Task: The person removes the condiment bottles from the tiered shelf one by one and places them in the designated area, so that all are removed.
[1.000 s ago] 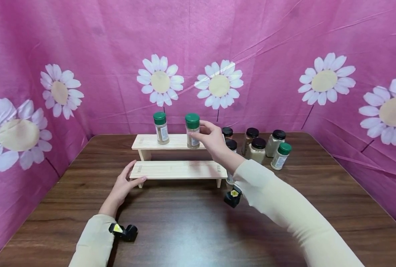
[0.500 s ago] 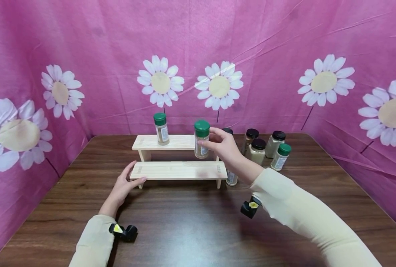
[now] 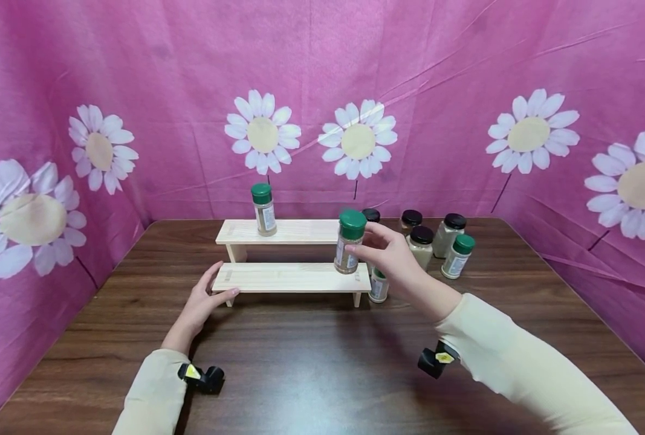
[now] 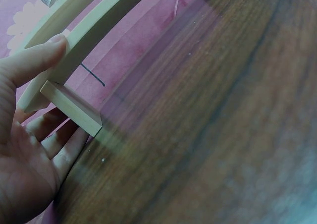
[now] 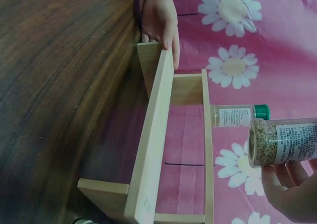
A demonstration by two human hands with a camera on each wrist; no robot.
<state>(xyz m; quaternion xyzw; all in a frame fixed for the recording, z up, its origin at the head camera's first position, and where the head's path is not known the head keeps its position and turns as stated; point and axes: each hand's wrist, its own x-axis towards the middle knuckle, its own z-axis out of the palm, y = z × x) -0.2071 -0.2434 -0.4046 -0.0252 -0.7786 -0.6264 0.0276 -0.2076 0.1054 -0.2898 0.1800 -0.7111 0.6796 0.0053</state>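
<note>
My right hand (image 3: 393, 257) holds a spice jar (image 3: 347, 252) with a green lid, upright above the right end of the wooden two-tier rack (image 3: 286, 278). In the right wrist view, tan granules fill the lower part of this jar and its base is clear of both shelves. A second green-lidded spice jar (image 3: 265, 211) stands on the upper tier, left of centre. My left hand (image 3: 198, 307) grips the lower tier's left end. Its thumb (image 4: 42, 58) lies on the shelf's edge, with the fingers around the end leg (image 4: 74, 110).
Right of the rack stand several black-lidded jars (image 3: 448, 237) and a green-lidded jar (image 3: 457, 257). Another green-lidded jar (image 3: 379, 287) is close beside the lower tier's right end. A pink flowered cloth (image 3: 311, 60) hangs behind the brown wooden table (image 3: 278, 362).
The right hand has carried its spice jar from over the upper tier rightward and toward the viewer, now over the lower tier's right end. The left hand has stayed in place.
</note>
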